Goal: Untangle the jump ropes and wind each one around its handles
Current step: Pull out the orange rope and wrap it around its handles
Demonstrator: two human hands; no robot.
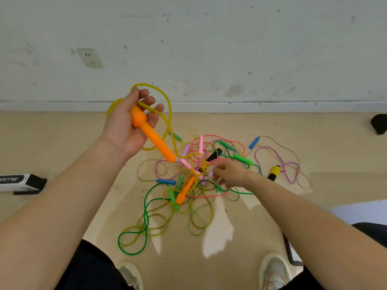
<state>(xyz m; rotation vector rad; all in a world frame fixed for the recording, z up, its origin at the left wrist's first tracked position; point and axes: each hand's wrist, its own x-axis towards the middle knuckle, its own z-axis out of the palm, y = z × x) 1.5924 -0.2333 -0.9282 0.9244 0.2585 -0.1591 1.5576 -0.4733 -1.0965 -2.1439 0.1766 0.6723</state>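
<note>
Above the tangle [199, 176], the left hand [125, 124] curled round the stiff orange handle [155, 141], probably the best hold; its yellow rope [146, 84] looked limp.

1. The floor [73, 139] centre is filled by a tangle of jump ropes [194, 170], with loops spread towards 7 o'clock.
2. Bare floor is left at 9 o'clock, bounded by a black-and-white box [21, 182].
3. Passage at 12 o'clock is closed by the wall [209, 49].
4. At 3 o'clock, room is left beyond the yellow-and-black handle [274, 172].

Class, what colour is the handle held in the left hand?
The handle is orange; head view.
</note>
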